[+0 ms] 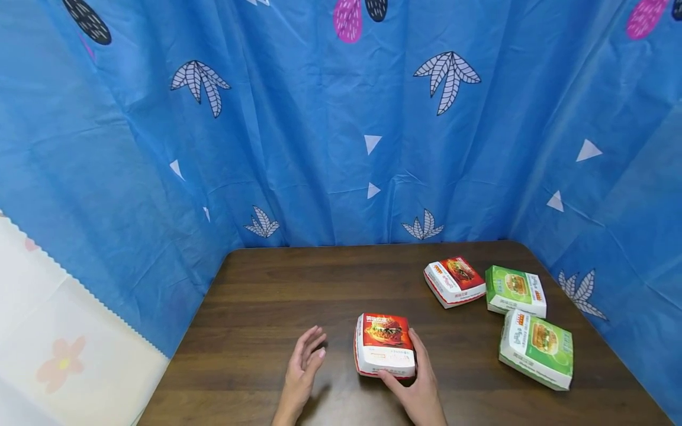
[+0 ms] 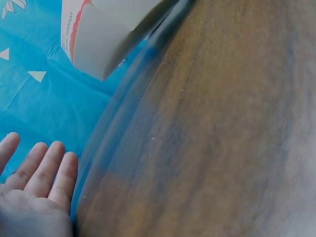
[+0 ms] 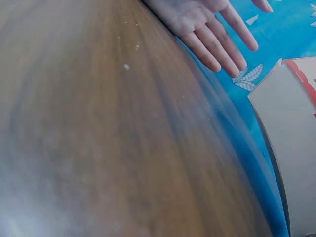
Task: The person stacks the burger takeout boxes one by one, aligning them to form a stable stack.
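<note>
My right hand point(image 1: 418, 384) grips a red and white burger box point(image 1: 385, 346) with a burger picture on its lid, thumb at the front edge and fingers along the right side. In both wrist views the box point(image 2: 106, 37) is held close over the wooden table point(image 1: 277, 296), with a strip of blue showing under its lower edge. To the left of it, apart from the box, my left hand point(image 1: 302, 370) is held with its fingers extended and holds nothing. Its palm faces the camera in the left wrist view.
Toward the right of the table lie another red burger box point(image 1: 455, 283) and two green burger boxes, one farther back point(image 1: 515, 290) and one nearer point(image 1: 537, 349). Blue patterned curtain point(image 1: 319, 148) hangs behind and beside the table, with pale floral cloth point(image 1: 58, 331) at the left.
</note>
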The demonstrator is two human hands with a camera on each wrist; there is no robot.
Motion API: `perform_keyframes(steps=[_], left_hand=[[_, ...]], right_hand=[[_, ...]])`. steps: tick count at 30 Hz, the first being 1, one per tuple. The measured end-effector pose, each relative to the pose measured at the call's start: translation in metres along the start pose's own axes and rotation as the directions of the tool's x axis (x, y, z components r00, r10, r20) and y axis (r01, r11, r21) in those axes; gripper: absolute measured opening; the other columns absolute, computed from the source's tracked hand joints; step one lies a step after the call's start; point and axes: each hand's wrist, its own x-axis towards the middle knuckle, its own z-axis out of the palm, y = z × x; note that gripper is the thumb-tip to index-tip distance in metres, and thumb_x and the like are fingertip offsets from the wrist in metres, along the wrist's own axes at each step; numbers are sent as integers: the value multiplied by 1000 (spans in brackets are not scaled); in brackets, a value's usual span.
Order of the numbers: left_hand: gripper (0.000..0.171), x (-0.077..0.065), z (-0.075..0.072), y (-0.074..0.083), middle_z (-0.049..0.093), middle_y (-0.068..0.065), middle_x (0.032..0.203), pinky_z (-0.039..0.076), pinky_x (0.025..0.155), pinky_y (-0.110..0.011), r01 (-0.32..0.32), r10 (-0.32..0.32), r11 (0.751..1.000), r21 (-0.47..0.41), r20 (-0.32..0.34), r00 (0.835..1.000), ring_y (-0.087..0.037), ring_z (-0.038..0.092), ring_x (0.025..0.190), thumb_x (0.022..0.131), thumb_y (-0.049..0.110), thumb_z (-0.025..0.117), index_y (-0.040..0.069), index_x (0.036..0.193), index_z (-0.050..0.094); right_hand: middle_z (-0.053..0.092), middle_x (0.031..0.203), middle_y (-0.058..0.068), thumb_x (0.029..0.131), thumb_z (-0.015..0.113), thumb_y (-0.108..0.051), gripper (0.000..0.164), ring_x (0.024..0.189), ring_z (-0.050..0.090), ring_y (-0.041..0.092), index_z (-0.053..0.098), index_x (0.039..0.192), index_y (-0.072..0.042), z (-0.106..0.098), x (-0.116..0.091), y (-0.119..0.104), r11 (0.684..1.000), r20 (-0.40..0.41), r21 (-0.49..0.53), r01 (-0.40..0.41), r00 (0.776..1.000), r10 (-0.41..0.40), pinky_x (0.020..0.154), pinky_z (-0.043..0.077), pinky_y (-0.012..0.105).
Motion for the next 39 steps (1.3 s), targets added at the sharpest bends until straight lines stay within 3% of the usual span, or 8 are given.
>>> perform_keyframes(steps=[7, 11, 16, 23, 26, 31, 39], left_hand=[[51, 0, 0, 0, 47, -21, 142, 45, 103, -27, -2, 2, 1000, 29, -5, 1000, -35, 48, 129, 94, 3, 56, 1, 142, 39], [51, 1, 1, -1, 46, -25, 142, 46, 101, -24, -36, 36, 999, 36, 8, 999, -35, 49, 128, 94, 2, 56, -2, 142, 38], [53, 0, 3, -2, 42, -28, 143, 46, 100, -21, -28, 27, 1000, 9, 22, 999, -37, 47, 129, 94, 1, 56, -4, 142, 36], [52, 1, 7, -2, 42, -32, 140, 46, 99, -24, -52, 51, 998, 26, 46, 998, -35, 49, 128, 94, -2, 54, -5, 142, 35], [52, 2, 12, -1, 42, -32, 140, 47, 100, -26, -66, 64, 997, 35, 66, 996, -35, 49, 128, 94, -2, 54, -3, 143, 35], [58, 4, 20, 0, 42, -31, 140, 46, 102, -31, -95, 90, 994, 60, 87, 992, -36, 48, 129, 92, -5, 55, 4, 146, 35], [63, 5, 30, -2, 42, -27, 143, 44, 105, -36, -90, 81, 992, 88, 99, 992, -38, 44, 131, 90, -3, 59, 7, 147, 34]], right_hand=[[33, 153, -10, 62, 89, -42, 107, 137, 30, 3, 31, 150, -29, 1, 0, 0, 1000, 12, -6, 2, 1000, -1, 100, 17, -2], [32, 153, -11, 62, 89, -44, 107, 137, 29, 3, 30, 150, -30, 1, 0, 0, 1000, 21, -16, -14, 1000, 14, 99, 15, -2], [33, 153, -8, 61, 89, -43, 107, 136, 30, 3, 31, 150, -27, 2, -1, 1, 999, 16, -29, 13, 1000, -13, 99, 15, -2], [33, 153, -8, 61, 88, -48, 108, 137, 31, 12, 31, 150, -28, 1, 0, 0, 998, 21, -64, -6, 1000, 7, 98, 13, -1], [33, 153, -10, 60, 88, -49, 108, 137, 31, 11, 31, 150, -29, 1, 1, 0, 997, 15, -70, -10, 1000, 11, 100, 15, 1], [34, 153, -7, 61, 89, -47, 108, 137, 32, 12, 31, 150, -28, 2, 0, 1, 997, 14, -79, 5, 1000, -4, 104, 23, 16], [34, 153, -9, 60, 89, -46, 108, 136, 30, 4, 31, 150, -29, 4, 0, 4, 998, 11, -57, 20, 1000, -19, 99, 13, -2]])
